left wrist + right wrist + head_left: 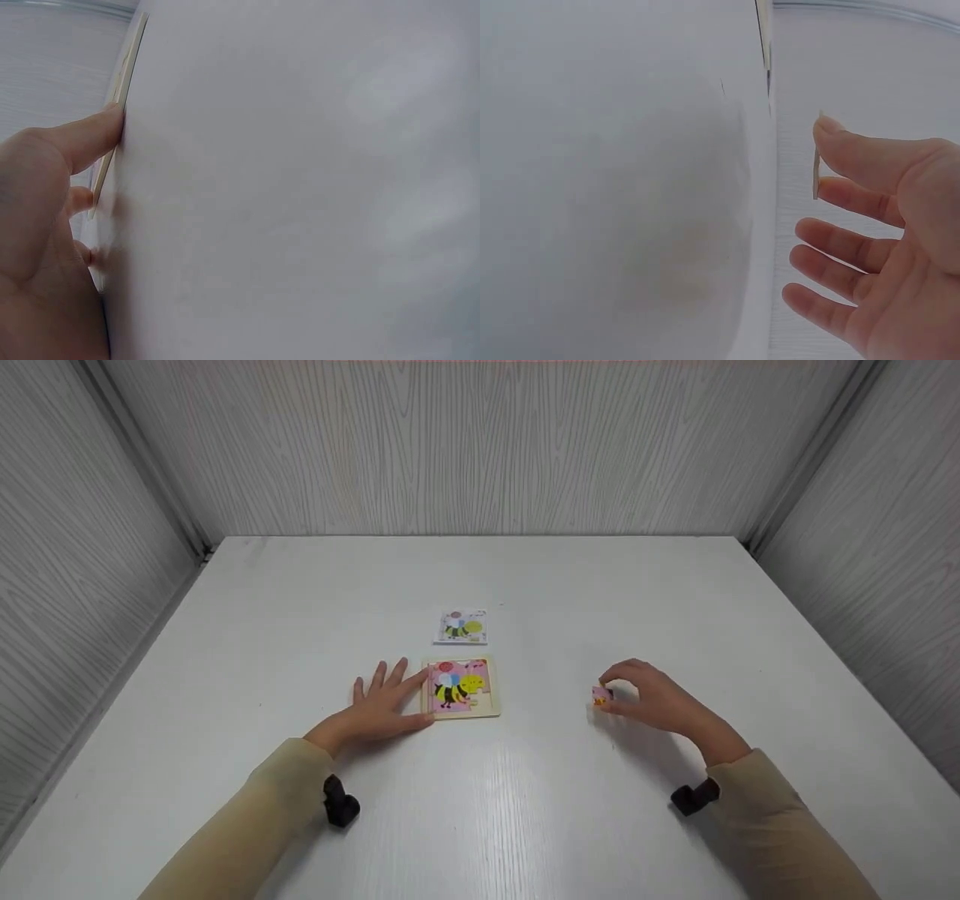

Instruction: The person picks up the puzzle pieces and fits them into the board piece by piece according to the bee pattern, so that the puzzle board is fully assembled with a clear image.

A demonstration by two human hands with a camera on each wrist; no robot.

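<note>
A square wooden jigsaw puzzle (455, 690) with a bee picture lies on the table, its lower right corner showing a bare gap. My left hand (385, 707) rests at its left edge, fingers spread, thumb and index finger touching the frame. To the right, my right hand (655, 699) pinches a small pink and orange puzzle piece (602, 695) between thumb and index finger. The right wrist view shows that piece (817, 166) edge-on, held above the table, with the other fingers loosely bent.
Behind the puzzle lies a square card (461, 627) with the same bee picture. The white table (480, 802) is enclosed by wood-grain panels (480, 450) at the back and both sides. A black wrist camera (341, 802) is strapped to the left sleeve.
</note>
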